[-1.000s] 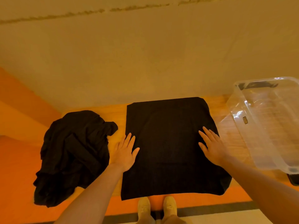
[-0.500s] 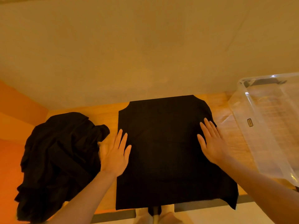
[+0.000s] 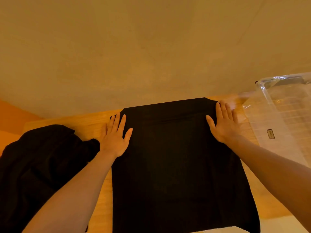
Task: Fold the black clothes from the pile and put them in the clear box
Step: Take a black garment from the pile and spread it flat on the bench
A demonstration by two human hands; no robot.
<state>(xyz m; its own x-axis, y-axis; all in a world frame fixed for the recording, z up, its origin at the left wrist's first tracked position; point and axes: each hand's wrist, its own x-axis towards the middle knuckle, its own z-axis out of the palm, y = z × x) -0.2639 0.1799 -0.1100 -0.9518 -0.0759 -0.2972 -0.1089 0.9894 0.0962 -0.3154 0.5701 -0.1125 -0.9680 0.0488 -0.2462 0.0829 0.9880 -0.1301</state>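
A black garment (image 3: 176,165) lies flat on the wooden table (image 3: 94,125), folded into a tall rectangle that reaches the near edge. My left hand (image 3: 116,137) lies flat with straight fingers on its upper left edge. My right hand (image 3: 223,123) presses flat on its upper right corner. A crumpled pile of black clothes (image 3: 40,165) sits at the left, close to my left forearm. The clear box (image 3: 286,118) stands at the right, with nothing visible inside it.
A plain beige wall rises directly behind the table's far edge. An orange surface shows at the far left. The clear box carries a small dark label (image 3: 270,134) on its near wall.
Both hands have slid away from me along the garment's sides, from its middle to its far corners. The view has shifted closer and lower over the table.
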